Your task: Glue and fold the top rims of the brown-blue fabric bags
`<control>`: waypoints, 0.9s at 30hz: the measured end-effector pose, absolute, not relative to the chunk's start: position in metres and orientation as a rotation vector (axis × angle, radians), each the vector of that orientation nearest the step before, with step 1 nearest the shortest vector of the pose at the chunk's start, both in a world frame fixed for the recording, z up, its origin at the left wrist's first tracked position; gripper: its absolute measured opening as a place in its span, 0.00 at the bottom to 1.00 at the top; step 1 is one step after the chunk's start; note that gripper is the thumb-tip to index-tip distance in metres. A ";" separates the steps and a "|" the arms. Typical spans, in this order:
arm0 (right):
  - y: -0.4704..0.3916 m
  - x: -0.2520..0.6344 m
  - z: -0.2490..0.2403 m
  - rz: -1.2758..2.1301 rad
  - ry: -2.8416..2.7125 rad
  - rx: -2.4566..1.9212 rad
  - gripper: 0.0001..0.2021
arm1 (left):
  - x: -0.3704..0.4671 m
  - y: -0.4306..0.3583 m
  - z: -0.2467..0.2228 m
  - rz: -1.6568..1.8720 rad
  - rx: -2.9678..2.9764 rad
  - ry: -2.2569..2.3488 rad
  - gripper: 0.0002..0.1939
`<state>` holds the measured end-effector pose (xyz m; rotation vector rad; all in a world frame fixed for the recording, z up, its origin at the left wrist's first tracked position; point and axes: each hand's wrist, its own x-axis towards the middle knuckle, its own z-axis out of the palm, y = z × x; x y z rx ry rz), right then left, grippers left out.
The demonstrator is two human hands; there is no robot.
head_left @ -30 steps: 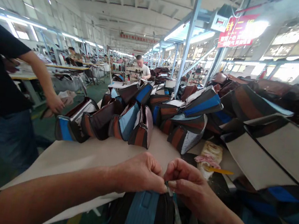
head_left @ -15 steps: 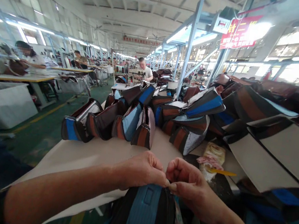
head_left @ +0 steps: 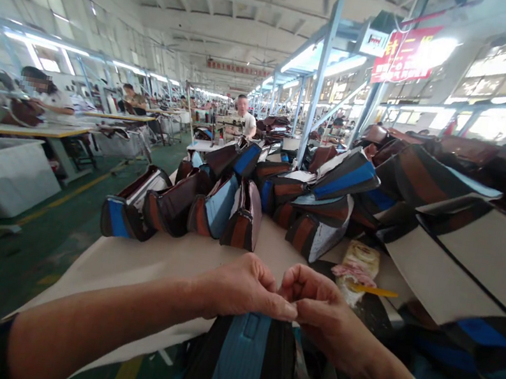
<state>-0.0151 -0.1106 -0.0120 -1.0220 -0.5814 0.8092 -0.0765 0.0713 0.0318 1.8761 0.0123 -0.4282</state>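
A black bag (head_left: 236, 368) with a teal centre stripe and a small stitched rectangle stands upright at the near edge of the table. My left hand (head_left: 246, 288) is closed in a pinch on its far upper edge, the thumb stretched to the right along it. Fingers curled, my right hand (head_left: 323, 308) pinches the same edge just beside it, and the two thumb tips meet. The hands hide the spot between the fingertips. Along the right side of the bag a greyish lining shows.
Several unfinished bags (head_left: 211, 205) stand in a row across the pale tabletop (head_left: 138, 267). A wrapped container (head_left: 360, 262) with a yellow-handled tool (head_left: 374, 291) lies right of my hands. Bags and pale panels (head_left: 485, 254) pile up at the right. Co-workers sit at distant tables.
My left thumb has slid slightly right over the edge, now touching the right thumb. Both hands stay at the bag's top. The view has shifted slightly; a distant co-worker's head has turned.
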 end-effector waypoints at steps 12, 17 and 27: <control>-0.110 -0.013 -0.016 0.815 -0.595 -1.088 0.11 | -0.074 0.074 0.028 -0.435 1.841 0.067 0.09; -0.113 -0.009 -0.012 0.777 -0.781 -1.337 0.09 | -0.078 0.079 0.032 -0.377 2.032 -0.123 0.08; -0.122 -0.020 -0.020 0.069 -1.339 -1.851 0.06 | -0.086 0.087 0.028 -0.215 2.292 -0.353 0.08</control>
